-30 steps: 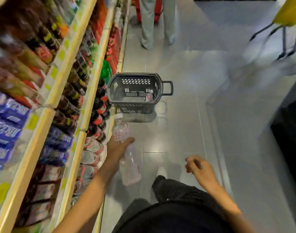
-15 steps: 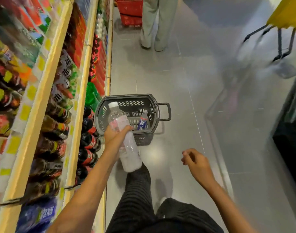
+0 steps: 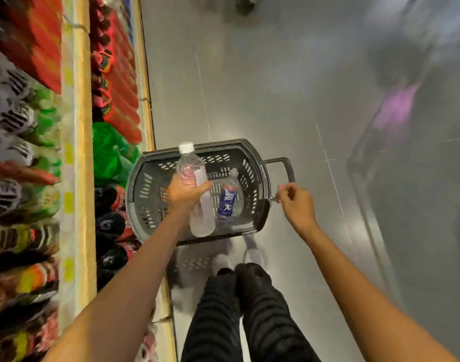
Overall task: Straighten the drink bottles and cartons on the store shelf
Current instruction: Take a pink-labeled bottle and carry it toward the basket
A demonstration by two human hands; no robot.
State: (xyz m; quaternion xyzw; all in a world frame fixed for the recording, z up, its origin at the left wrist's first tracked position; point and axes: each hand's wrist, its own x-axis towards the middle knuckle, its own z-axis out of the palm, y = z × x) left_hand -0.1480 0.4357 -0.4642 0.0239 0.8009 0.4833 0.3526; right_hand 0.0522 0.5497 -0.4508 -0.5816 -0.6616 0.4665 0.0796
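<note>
Clear bottle (image 3: 204, 218) gripped near shoulder by left hand (image 3: 187, 190); judged light, crushable, slippery, so mid-body hold preferred. Right hand (image 3: 295, 202) curled at basket handle (image 3: 289, 168); hold unclear.

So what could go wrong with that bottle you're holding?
The left hand grips the clear bottle around its upper half only, so it might slip and bang onto the blue-labelled bottle lying in the basket. The basket also sits on the floor right in front of a shoe, so someone could trip on it.
</note>
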